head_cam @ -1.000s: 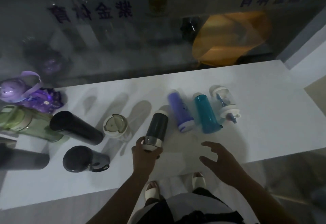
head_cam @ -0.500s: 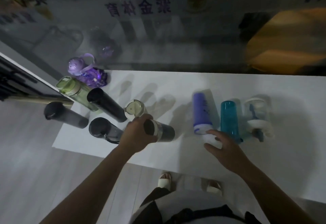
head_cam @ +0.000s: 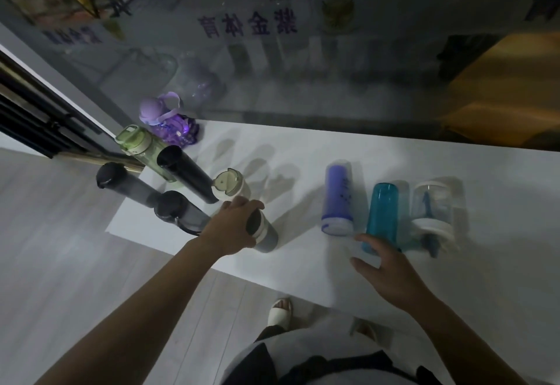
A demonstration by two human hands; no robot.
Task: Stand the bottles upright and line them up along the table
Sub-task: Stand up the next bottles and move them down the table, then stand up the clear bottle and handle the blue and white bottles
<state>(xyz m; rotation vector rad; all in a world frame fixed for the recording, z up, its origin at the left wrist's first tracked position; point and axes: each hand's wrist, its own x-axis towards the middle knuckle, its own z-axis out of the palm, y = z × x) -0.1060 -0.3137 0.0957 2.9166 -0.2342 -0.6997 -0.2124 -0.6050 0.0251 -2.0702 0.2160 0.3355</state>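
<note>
My left hand [head_cam: 231, 227] grips the top of a dark grey flask [head_cam: 265, 234] with a silver band, which stands almost upright on the white table [head_cam: 424, 263]. Left of it stand a cream cup [head_cam: 228, 186], several black flasks [head_cam: 188, 172], a green bottle [head_cam: 136, 145] and a purple bottle [head_cam: 169, 123]. To the right lie a violet bottle [head_cam: 338, 199], a teal bottle [head_cam: 381, 214] and a clear bottle [head_cam: 431, 211]. My right hand [head_cam: 385, 266], fingers spread, hovers at the teal bottle's near end and holds nothing.
A glass wall [head_cam: 303, 81] with lettering runs along the table's far edge. The table's left end lies just beyond the black flasks, with grey floor [head_cam: 60, 248] below. My sandalled feet [head_cam: 280, 313] show under the near edge.
The dark grey flask has gone from lying flat to nearly upright in my left hand. My right hand has shifted from the violet bottle's cap towards the teal bottle.
</note>
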